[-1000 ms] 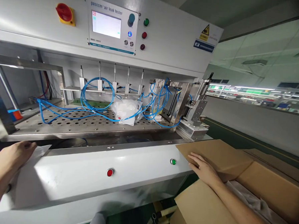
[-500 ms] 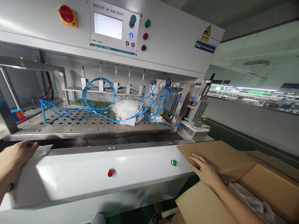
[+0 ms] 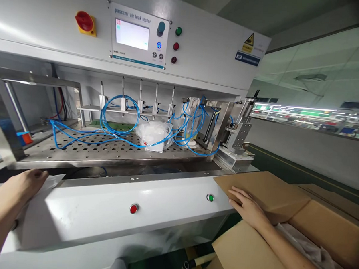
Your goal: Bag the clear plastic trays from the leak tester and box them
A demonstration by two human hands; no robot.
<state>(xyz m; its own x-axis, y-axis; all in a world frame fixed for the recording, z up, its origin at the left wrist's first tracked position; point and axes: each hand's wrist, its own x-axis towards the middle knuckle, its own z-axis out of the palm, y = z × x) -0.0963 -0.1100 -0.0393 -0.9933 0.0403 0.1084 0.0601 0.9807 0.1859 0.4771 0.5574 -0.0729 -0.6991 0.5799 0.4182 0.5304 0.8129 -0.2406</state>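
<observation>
At the lower left, my left hand [image 3: 22,186] is closed on a thin, whitish plastic bag [image 3: 54,181], part of which hangs behind my wrist. It is held over the front edge of a white air leak tester [image 3: 97,210]. My right hand [image 3: 248,204] lies with fingers stretched out on a flap of an open cardboard box [image 3: 272,191], grasping nothing. Inside that box, crumpled translucent plastic [image 3: 306,245] shows partly behind my forearm.
Coiled blue tubing [image 3: 119,131] and a plastic-wrapped white item [image 3: 155,135] lie on the perforated metal plate [image 3: 76,145]. A red button [image 3: 134,208] and a green button [image 3: 210,197] sit on the front panel. A metal frame [image 3: 8,117] stands at left.
The view has shifted slightly, so the scene sits a little lower and further right. Both hands keep the same places against the machine and the box.
</observation>
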